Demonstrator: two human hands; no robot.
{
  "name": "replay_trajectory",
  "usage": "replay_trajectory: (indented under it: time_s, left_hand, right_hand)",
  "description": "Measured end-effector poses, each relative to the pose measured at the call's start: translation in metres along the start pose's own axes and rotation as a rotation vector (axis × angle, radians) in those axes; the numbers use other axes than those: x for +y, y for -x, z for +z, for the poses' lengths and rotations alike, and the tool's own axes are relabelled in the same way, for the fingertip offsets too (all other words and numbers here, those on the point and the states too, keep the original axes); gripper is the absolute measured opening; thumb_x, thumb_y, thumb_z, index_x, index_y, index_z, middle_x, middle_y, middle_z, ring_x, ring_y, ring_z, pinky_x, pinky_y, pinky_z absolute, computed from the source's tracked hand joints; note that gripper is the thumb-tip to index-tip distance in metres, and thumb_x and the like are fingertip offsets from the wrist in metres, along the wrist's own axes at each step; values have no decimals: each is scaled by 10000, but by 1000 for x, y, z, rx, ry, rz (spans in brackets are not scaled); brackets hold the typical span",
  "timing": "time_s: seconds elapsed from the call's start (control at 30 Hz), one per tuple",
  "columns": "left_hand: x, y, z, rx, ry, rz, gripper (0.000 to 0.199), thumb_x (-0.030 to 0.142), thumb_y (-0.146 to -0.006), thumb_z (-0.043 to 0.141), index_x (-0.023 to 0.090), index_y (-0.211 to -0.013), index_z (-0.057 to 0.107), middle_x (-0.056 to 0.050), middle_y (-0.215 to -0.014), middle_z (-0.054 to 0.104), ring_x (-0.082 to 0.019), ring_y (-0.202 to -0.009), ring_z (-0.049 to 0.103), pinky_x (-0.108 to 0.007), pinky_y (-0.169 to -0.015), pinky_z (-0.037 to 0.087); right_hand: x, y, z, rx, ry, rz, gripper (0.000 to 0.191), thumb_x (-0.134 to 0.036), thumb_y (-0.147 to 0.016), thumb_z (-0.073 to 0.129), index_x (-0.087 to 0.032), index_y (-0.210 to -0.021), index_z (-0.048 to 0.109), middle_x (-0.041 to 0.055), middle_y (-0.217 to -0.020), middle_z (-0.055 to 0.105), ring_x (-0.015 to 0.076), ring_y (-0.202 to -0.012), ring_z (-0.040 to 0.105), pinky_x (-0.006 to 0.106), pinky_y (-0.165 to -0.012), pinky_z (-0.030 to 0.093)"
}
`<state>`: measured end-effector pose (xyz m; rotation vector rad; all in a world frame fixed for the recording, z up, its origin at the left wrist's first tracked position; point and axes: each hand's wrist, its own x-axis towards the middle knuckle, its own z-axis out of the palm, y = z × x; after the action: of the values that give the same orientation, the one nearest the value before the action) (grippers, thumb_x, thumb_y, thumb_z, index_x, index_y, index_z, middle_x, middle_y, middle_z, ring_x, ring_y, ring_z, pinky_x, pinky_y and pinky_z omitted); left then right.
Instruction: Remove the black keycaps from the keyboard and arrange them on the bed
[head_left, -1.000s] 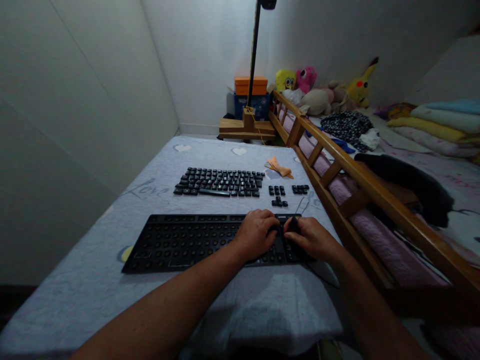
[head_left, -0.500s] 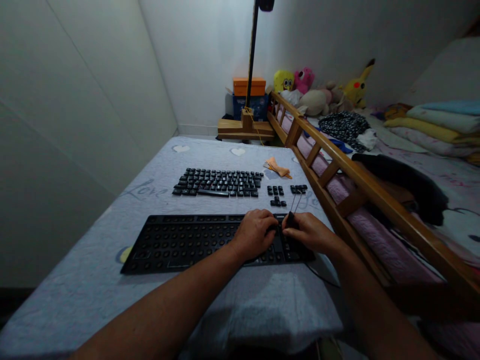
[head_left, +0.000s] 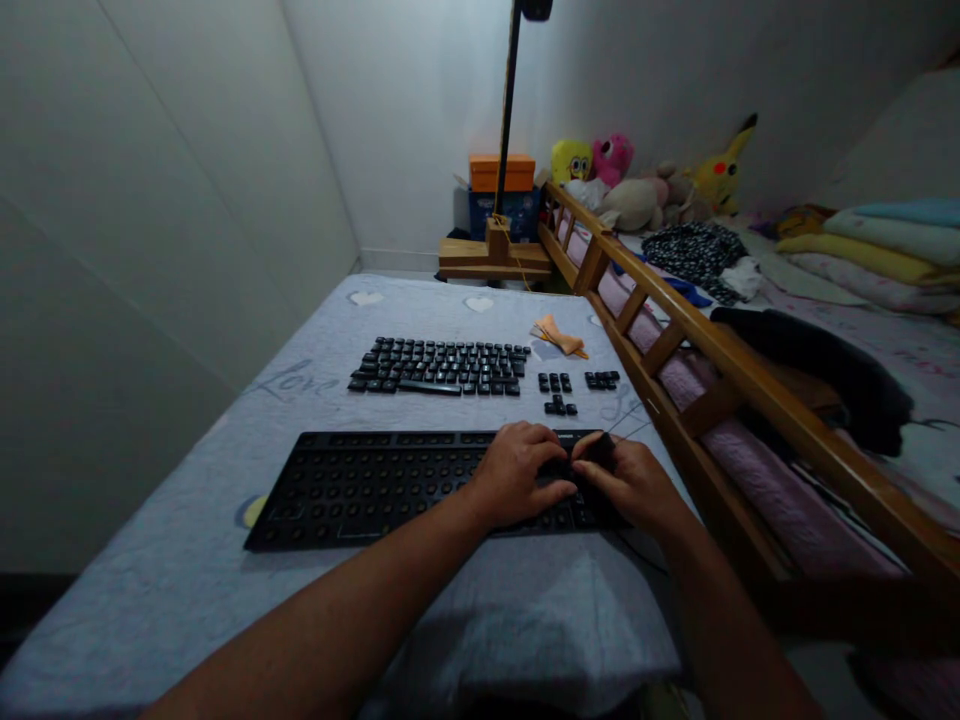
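We see the left hand (head_left: 517,475) bent over the right part of the keyboard (head_left: 360,495) on the desk (head_left: 172,570); if its grip holds something, we cannot tell. The right hand (head_left: 626,480), turned inward, pinches a black wire tool (head_left: 600,447).

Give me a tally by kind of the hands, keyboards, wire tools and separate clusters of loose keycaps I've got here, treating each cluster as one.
Hands: 2 (left hand, right hand)
Keyboard: 1
Wire tool: 1
Loose keycap clusters: 4
Total: 8
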<state>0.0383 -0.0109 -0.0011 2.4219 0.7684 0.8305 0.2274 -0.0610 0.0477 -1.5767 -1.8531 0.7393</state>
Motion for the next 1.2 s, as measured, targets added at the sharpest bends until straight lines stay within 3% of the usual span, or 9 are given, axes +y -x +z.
replay_trajectory:
  time_s: [0.43,0.63,0.87,1.2]
  left_hand:
    - [1,-1,1,78,-48,-73,147,271,-798,746,200,-922,712,-44,-977,714,-220,-926,626,-380,-864,443]
    - [1,0,1,99,-73,-29,129,280,-810,737,189,-896,709,-48,-952,713,-224,-903,623,-377,-837,441]
    - [2,0,1,128,-81,24,134,303,-833,726,184,-892,708,-44,-936,714,-218,-881,619,-370,-823,438]
    - [1,1,1,127,-117,46,114,287,-846,699,181,-887,699,-45,-947,707,-217,-892,609,-380,-840,432]
  right_hand:
    - [2,4,17,156,-55,-63,68,-248,-835,619,-207,-856,669,42,-851,703,198,-805,653,306,-756,489]
    - [2,6,21,189,-144,-26,106,-250,-823,627,-214,-921,609,10,-786,664,174,-734,633,280,-693,485]
    - [2,7,23,233,-187,37,69,-262,-813,627,-213,-815,578,-17,-707,599,152,-670,576,258,-633,443]
    - [1,4,26,279,-167,-20,40,-227,-807,605,-205,-787,579,-14,-718,593,155,-694,572,265,-666,442]
